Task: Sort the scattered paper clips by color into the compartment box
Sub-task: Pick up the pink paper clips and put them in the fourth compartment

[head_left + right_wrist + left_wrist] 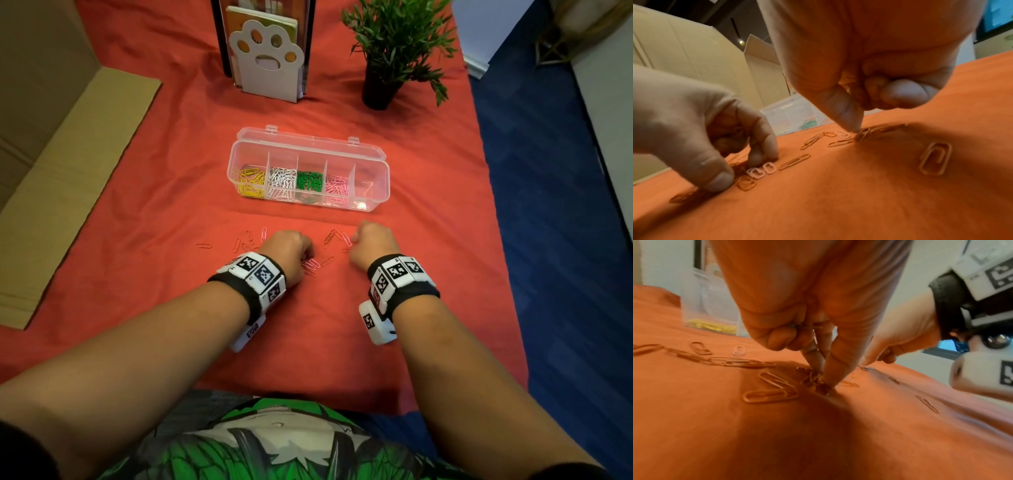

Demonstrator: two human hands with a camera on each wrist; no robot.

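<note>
The clear compartment box [371, 161] stands open on the red cloth, with yellow, white, green and pink clips in separate sections and the rightmost section nearly bare. Several red paper clips [334, 236] and a few pale ones [758, 173] lie scattered in front of it. My left hand [308, 255] pinches a small clump of red clips [812, 378] on the cloth with thumb and forefinger; more clips glint inside its curled fingers. My right hand [352, 240] is curled, its thumb tip [851, 120] pressed on a red clip [863, 134] that it pinches against the cloth.
A paw-shaped bookend [267, 58] with books and a potted plant [394, 44] stand behind the box. A flattened cardboard box [68, 171] lies along the left. The cloth's right edge drops to blue floor [548, 205].
</note>
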